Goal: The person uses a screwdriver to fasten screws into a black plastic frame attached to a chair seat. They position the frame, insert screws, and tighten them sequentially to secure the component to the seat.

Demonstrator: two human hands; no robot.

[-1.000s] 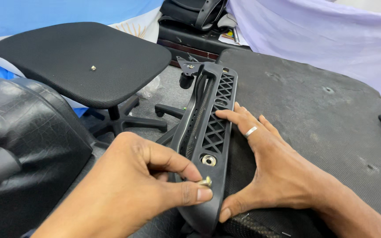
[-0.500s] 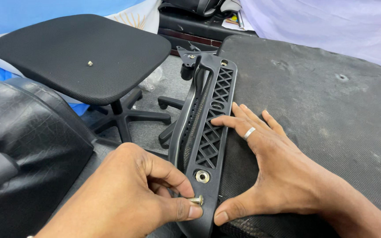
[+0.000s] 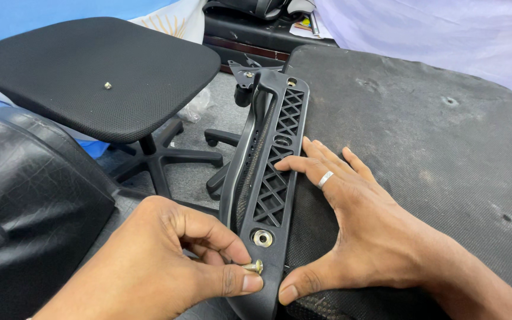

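A black plastic chair bracket [image 3: 275, 172] with a lattice of openings lies along the edge of a dark mesh seat pad [image 3: 422, 136]. My left hand [image 3: 167, 261] pinches a small brass screw [image 3: 255, 266] between thumb and forefinger, its tip against the bracket's near end, just below a round metal-lined hole [image 3: 262, 238]. My right hand [image 3: 351, 231] lies flat on the pad, fingers spread, thumb and forefinger pressing the bracket's right side. A ring is on one finger.
A black fabric chair seat [image 3: 90, 71] on a star base [image 3: 167, 160] stands at the left with another small screw [image 3: 108, 85] lying on it. A black leather cushion [image 3: 25, 201] fills the near left. Light cloth [image 3: 434, 29] hangs behind.
The view has shifted slightly, so the bracket and hands sit a little lower. My left hand keeps the screw at the bracket's near end; my right hand stays pressed against it.
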